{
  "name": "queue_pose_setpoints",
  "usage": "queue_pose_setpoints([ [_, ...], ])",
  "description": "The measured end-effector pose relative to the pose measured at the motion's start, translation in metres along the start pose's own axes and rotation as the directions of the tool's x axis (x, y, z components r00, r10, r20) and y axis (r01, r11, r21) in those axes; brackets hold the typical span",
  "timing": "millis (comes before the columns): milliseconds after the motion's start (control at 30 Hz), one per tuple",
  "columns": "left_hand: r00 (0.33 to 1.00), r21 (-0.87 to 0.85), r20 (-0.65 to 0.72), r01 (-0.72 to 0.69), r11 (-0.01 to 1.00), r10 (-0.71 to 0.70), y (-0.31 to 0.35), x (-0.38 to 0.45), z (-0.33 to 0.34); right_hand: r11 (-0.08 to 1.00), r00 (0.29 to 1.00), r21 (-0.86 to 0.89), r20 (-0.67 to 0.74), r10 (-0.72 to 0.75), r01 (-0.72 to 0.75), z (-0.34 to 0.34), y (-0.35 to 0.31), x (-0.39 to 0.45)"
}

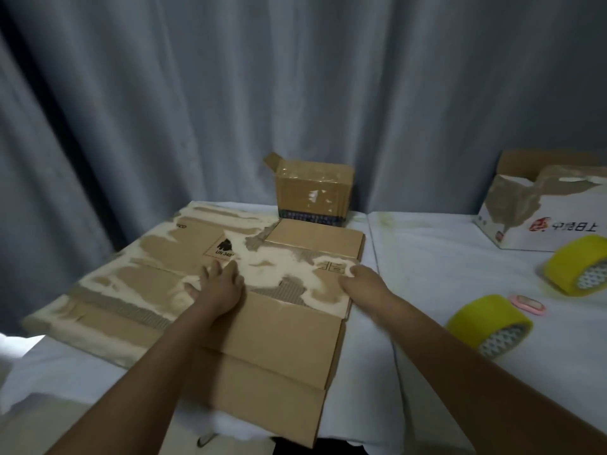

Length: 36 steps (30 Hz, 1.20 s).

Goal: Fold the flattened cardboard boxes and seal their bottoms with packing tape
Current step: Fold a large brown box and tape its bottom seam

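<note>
On the table, my left hand (219, 284) presses flat on the flattened box (279, 323), steadying it; my right hand (356, 279) grips its edge to lift it open.

Dim indoor light, soft overall blur, wide-angle bending at edges

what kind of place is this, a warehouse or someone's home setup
Probably a makeshift packing station rather than a warehouse: a table draped in white cloth stands against a grey curtain, with flattened cardboard boxes under both hands, a small taped box at the back, and yellow tape rolls to the right.
</note>
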<state>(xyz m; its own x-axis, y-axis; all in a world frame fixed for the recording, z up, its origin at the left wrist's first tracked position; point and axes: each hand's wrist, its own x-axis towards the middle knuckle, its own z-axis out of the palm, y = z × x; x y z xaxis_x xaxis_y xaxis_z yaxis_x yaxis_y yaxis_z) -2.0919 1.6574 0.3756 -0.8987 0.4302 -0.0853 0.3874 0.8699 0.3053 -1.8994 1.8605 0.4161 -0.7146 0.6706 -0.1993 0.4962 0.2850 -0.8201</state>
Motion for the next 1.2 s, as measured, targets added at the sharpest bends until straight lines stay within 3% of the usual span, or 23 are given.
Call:
queue_pose_setpoints([
  [33,1.0,-0.006,0.011,0.002,1.0,-0.002,-0.001,0.001,0.0,0.999,1.0,0.036,-0.015,0.002,-0.001,0.003,-0.002,0.0],
  [100,1.0,-0.024,0.01,0.008,1.0,-0.008,-0.001,0.003,0.0,0.956,0.995,0.289,-0.067,0.076,-0.053,0.007,-0.003,0.005],
  [200,1.0,-0.053,-0.003,0.01,0.999,-0.01,0.0,0.0,-0.002,0.694,0.967,0.697,-0.007,0.256,-0.179,0.005,-0.003,0.009],
  [333,1.0,-0.093,-0.003,-0.016,0.996,0.015,-0.001,-0.007,-0.008,0.619,0.931,0.698,0.226,0.287,-0.36,0.014,0.004,-0.007],
  [400,0.999,-0.113,-0.005,-0.038,0.993,0.037,-0.003,-0.008,-0.008,0.574,0.928,0.736,0.22,0.299,-0.36,0.023,0.007,-0.014],
  [533,0.993,-0.123,-0.012,-0.116,0.986,0.115,-0.007,-0.018,-0.014,0.493,0.956,0.837,0.11,0.27,-0.236,0.026,-0.005,-0.024],
  [800,0.959,-0.295,-0.252,-0.204,0.934,0.13,-0.001,-0.06,-0.055,0.605,0.984,0.783,-0.18,0.002,0.142,-0.024,-0.047,-0.076],
  [967,0.874,-0.372,-0.451,-0.368,0.852,0.18,0.048,-0.096,-0.104,0.671,0.882,0.605,-0.44,-0.168,0.429,-0.099,-0.065,-0.108],
  [1133,0.703,-0.255,-0.625,-0.595,0.762,0.34,0.113,-0.122,-0.159,0.612,0.714,0.43,-0.608,-0.348,0.664,-0.172,-0.091,-0.142],
  [1200,0.645,-0.246,-0.673,-0.657,0.712,0.362,0.136,-0.131,-0.181,0.611,0.69,0.404,-0.634,-0.349,0.68,-0.191,-0.095,-0.145],
])
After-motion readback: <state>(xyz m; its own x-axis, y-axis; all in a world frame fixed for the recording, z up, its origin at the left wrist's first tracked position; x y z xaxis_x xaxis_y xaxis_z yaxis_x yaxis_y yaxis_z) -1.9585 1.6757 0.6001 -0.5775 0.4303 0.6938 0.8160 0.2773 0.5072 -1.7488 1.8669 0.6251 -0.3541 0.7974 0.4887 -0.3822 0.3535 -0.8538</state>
